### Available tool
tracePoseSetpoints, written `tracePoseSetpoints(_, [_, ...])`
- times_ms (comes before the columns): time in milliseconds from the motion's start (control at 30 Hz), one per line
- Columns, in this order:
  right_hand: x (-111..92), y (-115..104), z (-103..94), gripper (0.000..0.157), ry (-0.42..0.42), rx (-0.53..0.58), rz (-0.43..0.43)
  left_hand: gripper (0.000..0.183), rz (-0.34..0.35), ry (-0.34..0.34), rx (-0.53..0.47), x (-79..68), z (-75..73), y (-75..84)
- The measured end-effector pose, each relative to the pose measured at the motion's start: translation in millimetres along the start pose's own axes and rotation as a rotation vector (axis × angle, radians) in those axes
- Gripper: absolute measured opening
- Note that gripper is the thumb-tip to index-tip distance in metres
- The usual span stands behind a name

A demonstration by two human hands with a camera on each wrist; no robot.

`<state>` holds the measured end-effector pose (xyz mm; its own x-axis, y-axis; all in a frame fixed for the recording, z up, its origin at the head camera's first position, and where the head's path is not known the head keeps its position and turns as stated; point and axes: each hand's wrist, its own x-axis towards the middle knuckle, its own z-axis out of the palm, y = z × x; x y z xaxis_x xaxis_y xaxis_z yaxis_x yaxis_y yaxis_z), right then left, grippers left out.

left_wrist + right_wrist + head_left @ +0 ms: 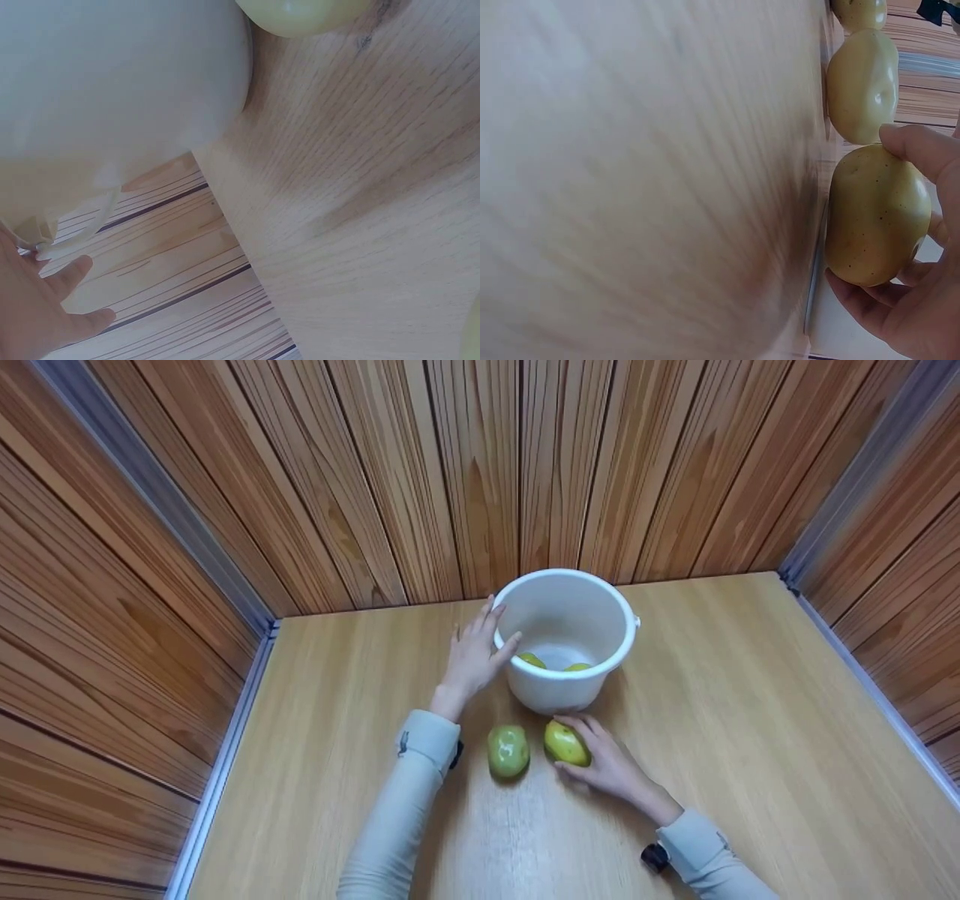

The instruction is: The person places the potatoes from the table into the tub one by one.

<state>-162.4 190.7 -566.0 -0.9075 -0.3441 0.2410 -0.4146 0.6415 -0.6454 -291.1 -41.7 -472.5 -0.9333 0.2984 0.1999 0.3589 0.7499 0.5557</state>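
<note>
A white bucket [559,690] stands upright near the back of the table, with two yellow-green mangoes [532,660] partly visible inside. My left hand [472,656] rests against its left rim, fingers fairly straight and spread, thumb over the edge. In the left wrist view those fingers [69,276] lie beside the bucket's wall and handle [94,229]. Just in front of the bucket, my right hand [604,761] grips a speckled yellow-green mango [877,217] between thumb and fingers. It appears at table level. A greener mango [508,751] lies left of it, apart from both hands.
Beyond the nearer two, the right wrist view shows another mango [860,13]. Wood-panelled walls [480,480] close off the back and both sides. Metal rails [225,765] edge the wooden table [750,720].
</note>
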Motion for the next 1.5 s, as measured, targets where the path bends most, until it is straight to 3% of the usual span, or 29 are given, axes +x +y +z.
tracePoseSetpoints(733, [-5, 2, -11.7, 0.070, 0.050, -0.046, -0.005, 0.073, -0.025, -0.001, -0.012, 0.6, -1.7, 0.8])
tracePoseSetpoints(1267, [-7, 2, -18.3, 0.069, 0.027, -0.013, 0.016, 0.065, -0.017, -0.007, -0.012, -0.5, -1.3, 1.8])
tracePoseSetpoints(1500, [-8, 4, -21.8, 0.068, 0.056, -0.040, -0.006, 0.064, -0.014, -0.001, -0.019, -0.4, -0.9, 1.0])
